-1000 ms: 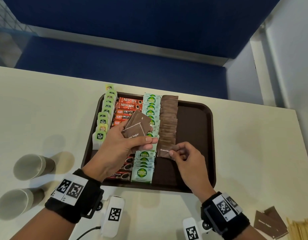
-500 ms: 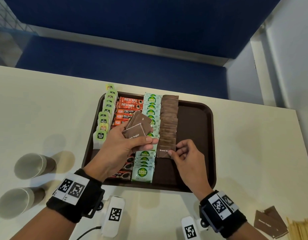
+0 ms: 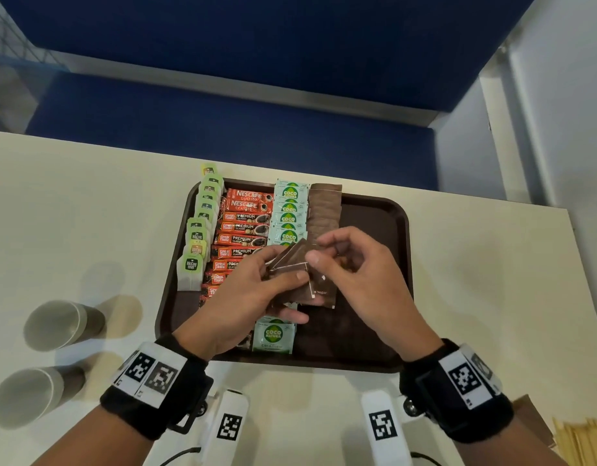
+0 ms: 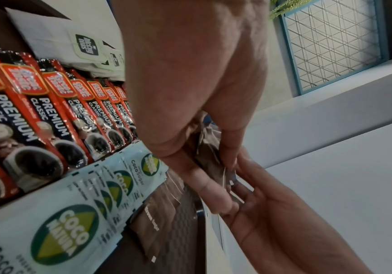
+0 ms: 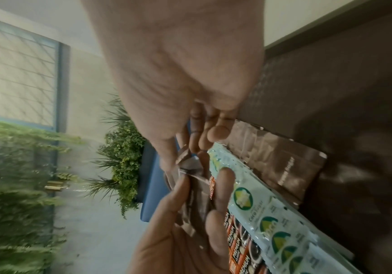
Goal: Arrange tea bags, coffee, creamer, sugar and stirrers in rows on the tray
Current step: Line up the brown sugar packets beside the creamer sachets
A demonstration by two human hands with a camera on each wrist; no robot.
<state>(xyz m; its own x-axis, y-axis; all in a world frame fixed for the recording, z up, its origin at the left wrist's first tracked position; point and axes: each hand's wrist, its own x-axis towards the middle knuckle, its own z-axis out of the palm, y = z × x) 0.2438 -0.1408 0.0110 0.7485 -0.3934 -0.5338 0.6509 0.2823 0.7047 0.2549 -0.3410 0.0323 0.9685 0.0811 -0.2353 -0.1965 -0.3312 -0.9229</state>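
Your right hand [image 3: 354,264] has left the brown sugar row [image 3: 324,213] on the tray [image 3: 374,216] and now pinches the top packet of the brown sugar stack [image 3: 292,264] that your left hand [image 3: 253,294] still grips above the tray's middle.

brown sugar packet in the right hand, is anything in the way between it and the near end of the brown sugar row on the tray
Nothing visible blocks it. The right hand pinches a packet from the stack of brown sugar packets held by the left hand, above the brown sugar row. Bare tray lies just beyond the row's near end.
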